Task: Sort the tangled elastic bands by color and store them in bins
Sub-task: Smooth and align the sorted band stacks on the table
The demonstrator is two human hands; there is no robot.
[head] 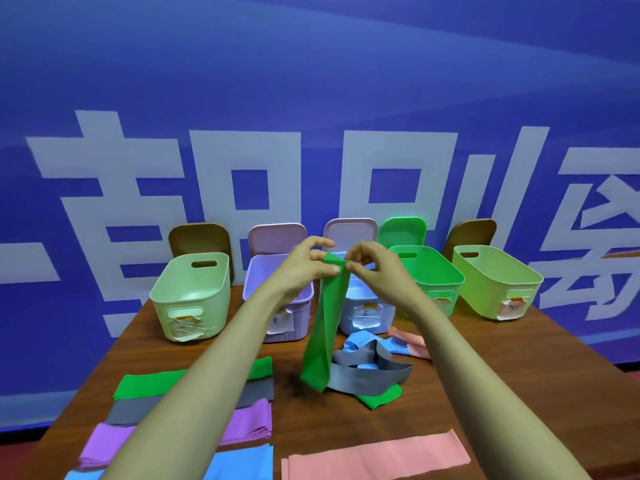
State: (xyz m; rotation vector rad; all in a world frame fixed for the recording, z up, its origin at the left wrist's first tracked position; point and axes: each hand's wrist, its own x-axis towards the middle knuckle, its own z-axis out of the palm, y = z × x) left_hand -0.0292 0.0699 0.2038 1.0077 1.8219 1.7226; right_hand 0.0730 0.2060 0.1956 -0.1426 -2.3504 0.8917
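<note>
A green elastic band (323,327) hangs from both my hands above the table's middle. My left hand (308,261) and my right hand (372,266) pinch its top edge side by side. Its lower end reaches the tangled pile, where a grey band (367,374), a blue band (360,342), a pink band (412,341) and another green piece (379,398) lie knotted together. Flat sorted bands lie at the near left: green (149,384), grey (249,393), purple (246,424), blue (239,464). A pink band (375,457) lies flat at the near right.
Five open bins stand in a row at the table's (502,375) far edge: pale green (192,296), lilac (258,271), pale blue (367,315), bright green (429,277), yellow-green (495,280). Lids lean behind them against a blue banner wall (311,98).
</note>
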